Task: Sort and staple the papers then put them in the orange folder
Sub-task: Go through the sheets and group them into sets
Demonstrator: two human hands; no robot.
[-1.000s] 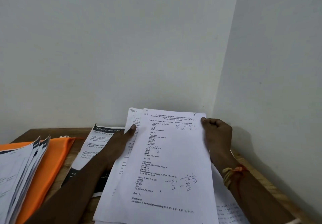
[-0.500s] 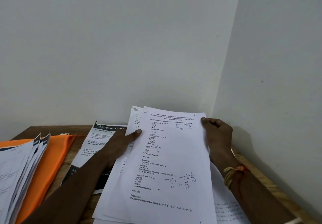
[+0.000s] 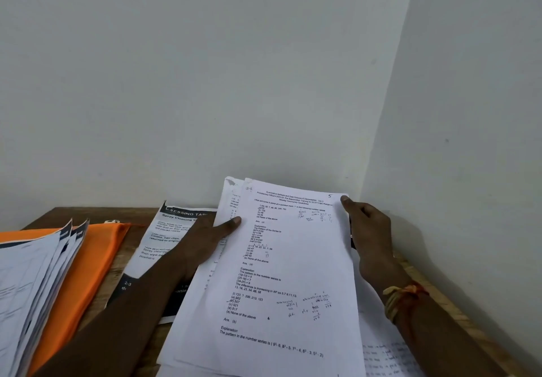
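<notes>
The papers [image 3: 289, 262] sit between the hands, left hand [image 3: 205, 241] and right hand [image 3: 370, 230] each grasping an edge; squaring the edges before stapling should help. The orange folder [image 3: 88, 259] lies beyond the left hand.

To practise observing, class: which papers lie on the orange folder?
The fanned stack at far left covers the folder; the leaflet lies on the table.

A plain, pale grey-white back wall [image 3: 205, 83] meets a second wall [image 3: 484, 107] of the same colour at a corner on the right, above a dark brown wooden table [image 3: 136, 237] set into that corner. Soft, dim light falls evenly across the painted surfaces; a faint shadow [image 3: 416, 230] lies low on the right-hand wall beside the table's paler edge.
</notes>
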